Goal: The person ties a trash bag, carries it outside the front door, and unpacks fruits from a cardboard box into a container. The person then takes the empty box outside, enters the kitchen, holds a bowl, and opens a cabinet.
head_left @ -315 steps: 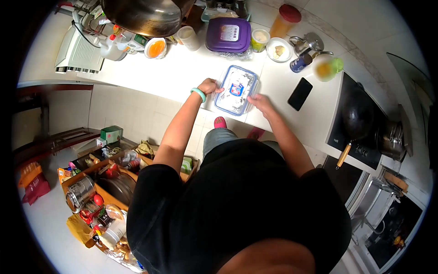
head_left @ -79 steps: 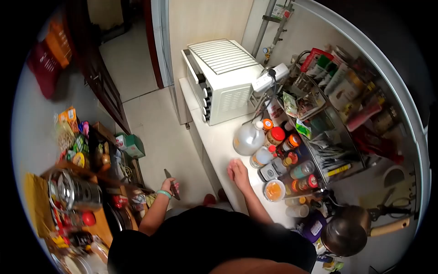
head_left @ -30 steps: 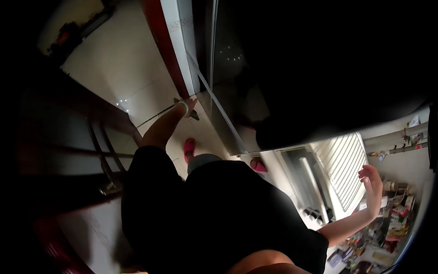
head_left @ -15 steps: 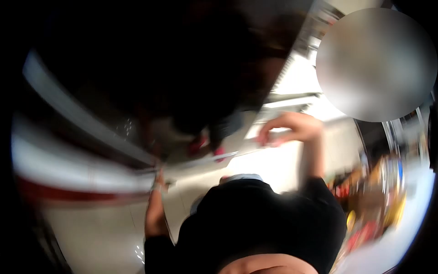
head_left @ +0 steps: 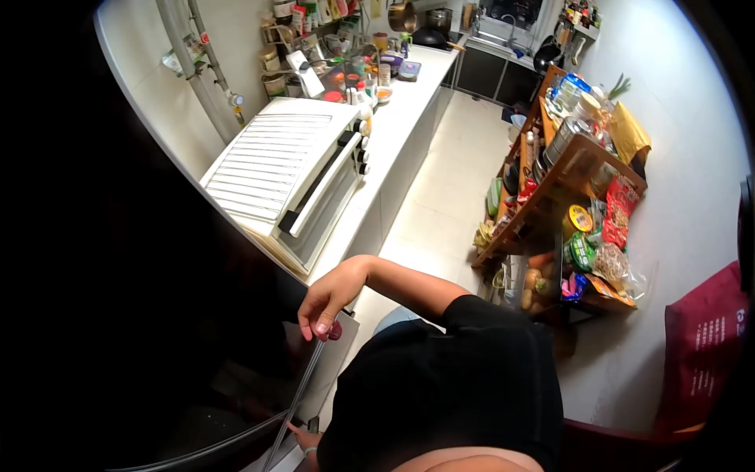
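Observation:
A large glossy black panel [head_left: 220, 346] with a thin pale edge strip fills the left side, its kind unclear. My right hand [head_left: 329, 299] hangs over the panel's edge, palm down, with bent, loosely spread fingers and nothing visible in them. Just beyond the thumb shows a small dark-red thing [head_left: 336, 330], partly hidden; I cannot tell whether the hand touches it. My left hand [head_left: 301, 436], with a pale band at the wrist, is low beside the edge strip. One finger points toward the strip; the others are hardly visible.
A white countertop oven [head_left: 275, 161] stands on the long white counter [head_left: 397, 118], with jars and bottles behind. Opposite, a wooden shelf [head_left: 578, 161] holds food packages and vegetables. Pale floor [head_left: 432, 189] runs between them to the sink [head_left: 499, 35]. A dark-red bag [head_left: 708, 346] hangs right.
My view has swung round and become sharp, bringing the counter, oven and shelf into sight. My right hand now appears lower and further left, over the panel's edge. My left hand appears lower.

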Demonstrator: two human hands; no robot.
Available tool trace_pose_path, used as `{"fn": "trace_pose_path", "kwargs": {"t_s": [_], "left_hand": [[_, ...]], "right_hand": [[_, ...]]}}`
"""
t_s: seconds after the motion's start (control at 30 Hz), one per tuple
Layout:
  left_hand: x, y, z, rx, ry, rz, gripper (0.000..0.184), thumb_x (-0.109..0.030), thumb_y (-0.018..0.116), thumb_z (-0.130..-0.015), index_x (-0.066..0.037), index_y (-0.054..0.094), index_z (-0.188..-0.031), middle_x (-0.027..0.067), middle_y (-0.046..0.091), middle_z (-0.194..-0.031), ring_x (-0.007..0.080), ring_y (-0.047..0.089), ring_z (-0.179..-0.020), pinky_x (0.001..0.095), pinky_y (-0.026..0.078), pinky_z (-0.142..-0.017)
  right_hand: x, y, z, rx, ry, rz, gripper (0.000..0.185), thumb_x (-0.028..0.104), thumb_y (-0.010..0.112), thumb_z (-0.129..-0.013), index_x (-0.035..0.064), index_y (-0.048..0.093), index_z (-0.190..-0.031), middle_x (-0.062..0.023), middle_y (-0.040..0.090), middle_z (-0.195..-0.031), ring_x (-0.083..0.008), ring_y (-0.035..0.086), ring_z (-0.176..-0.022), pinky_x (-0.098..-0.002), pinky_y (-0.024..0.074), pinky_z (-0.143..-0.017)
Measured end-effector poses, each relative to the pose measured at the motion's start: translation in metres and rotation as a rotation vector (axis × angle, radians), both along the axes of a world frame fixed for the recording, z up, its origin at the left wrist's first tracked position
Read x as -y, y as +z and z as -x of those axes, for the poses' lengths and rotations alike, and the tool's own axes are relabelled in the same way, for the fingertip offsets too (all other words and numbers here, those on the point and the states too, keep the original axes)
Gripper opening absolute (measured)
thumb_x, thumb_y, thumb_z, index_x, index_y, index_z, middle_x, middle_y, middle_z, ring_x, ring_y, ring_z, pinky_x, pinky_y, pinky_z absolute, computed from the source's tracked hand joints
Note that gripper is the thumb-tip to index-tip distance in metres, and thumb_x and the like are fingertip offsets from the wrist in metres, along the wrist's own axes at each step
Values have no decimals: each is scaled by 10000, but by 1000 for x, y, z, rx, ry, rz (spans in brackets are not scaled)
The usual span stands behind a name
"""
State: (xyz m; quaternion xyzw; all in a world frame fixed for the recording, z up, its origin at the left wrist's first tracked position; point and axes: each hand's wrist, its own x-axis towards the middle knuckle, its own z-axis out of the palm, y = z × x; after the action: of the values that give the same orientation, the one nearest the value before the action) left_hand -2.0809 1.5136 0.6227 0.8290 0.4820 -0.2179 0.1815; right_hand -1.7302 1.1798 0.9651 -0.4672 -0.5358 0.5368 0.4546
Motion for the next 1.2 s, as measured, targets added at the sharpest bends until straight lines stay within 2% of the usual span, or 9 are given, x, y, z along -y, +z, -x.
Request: {"fn": "trace_pose_path", "kwargs": {"t_s": [0.27, 0.3, 0.43, 0.53, 0.73, 1.0, 1.07, 1.13, 1.2], "left_hand": [[-40, -23, 5, -69, -48, 122, 1122, -226, 782, -556, -118, 25, -1378, 251, 442, -1185, 388, 474, -1061, 453, 422, -883], [-41, -20, 6, -54, -59, 138, 1131, -233, 785, -554, -119, 20, -1380, 250, 441, -1188, 386, 474, -1063, 454, 423, -884], [-30, -7, 4, 58, -138, 164, 1091, -129, 766, -534, -121, 59, -1365, 220, 458, -1191, 384, 478, -1068, 444, 427, -894], [-36, -7, 11, 65, -160, 176, 1078, -60, 764, -492, -141, 111, -1346, 213, 494, -1155, 381, 483, -1069, 434, 422, -901], [-62, -77, 30, 257, -164, 221, 1045, -32, 728, -506, -155, 119, -1346, 183, 521, -1142, 358, 505, -1056, 407, 432, -890], [-27, -37, 55, 92, -265, 277, 933, -89, 684, -625, -167, 131, -1372, 181, 483, -1197, 359, 491, -1069, 448, 432, -866], [-21, -26, 72, 74, -283, 295, 905, -104, 673, -655, -170, 133, -1379, 181, 473, -1211, 359, 488, -1072, 458, 432, -860], [-14, -13, 98, 60, -283, 297, 878, -118, 663, -685, -173, 136, -1385, 181, 464, -1224, 359, 485, -1075, 468, 432, -855], [5, -1, 125, 54, -278, 309, 850, -132, 652, -715, -176, 139, -1392, 180, 454, -1238, 360, 482, -1078, 478, 432, -849]], "right_hand": [[-3, -26, 35, -106, -243, 40, 374, 274, 520, -885, -56, 487, -1057, -86, 595, -851, -155, 579, -753, -289, 487, -717], [-8, -27, 44, -115, -278, 70, 374, 294, 526, -881, -31, 500, -1063, -68, 595, -868, -135, 564, -775, -267, 468, -712], [-32, -31, 77, -53, -193, 48, 372, 329, 537, -871, 17, 523, -1072, -25, 599, -897, -103, 524, -813, -240, 421, -706], [-43, -33, 91, -32, -208, 87, 401, 360, 541, -862, 20, 524, -1073, -29, 600, -900, -108, 527, -811, -247, 425, -712], [-51, -26, 108, -70, -220, 131, 415, 386, 542, -856, 33, 530, -1074, -21, 603, -894, -103, 526, -806, -245, 419, -707], [-88, -14, 120, -54, -92, 46, 364, 349, 544, -863, 39, 547, -1052, -21, 607, -884, -74, 519, -765, -207, 405, -601], [-107, -11, 127, -17, -22, -25, 353, 338, 537, -869, 35, 554, -1048, -27, 605, -885, -84, 525, -764, -201, 409, -615], [-134, -6, 137, -108, -144, -63, 253, 226, 551, -870, 20, 578, -1014, -41, 618, -872, -94, 555, -799, -236, 455, -712], [-158, 8, 159, -92, -132, -155, 224, 184, 566, -859, 19, 578, -1011, -36, 613, -887, -89, 556, -794, -236, 460, -721]]}}
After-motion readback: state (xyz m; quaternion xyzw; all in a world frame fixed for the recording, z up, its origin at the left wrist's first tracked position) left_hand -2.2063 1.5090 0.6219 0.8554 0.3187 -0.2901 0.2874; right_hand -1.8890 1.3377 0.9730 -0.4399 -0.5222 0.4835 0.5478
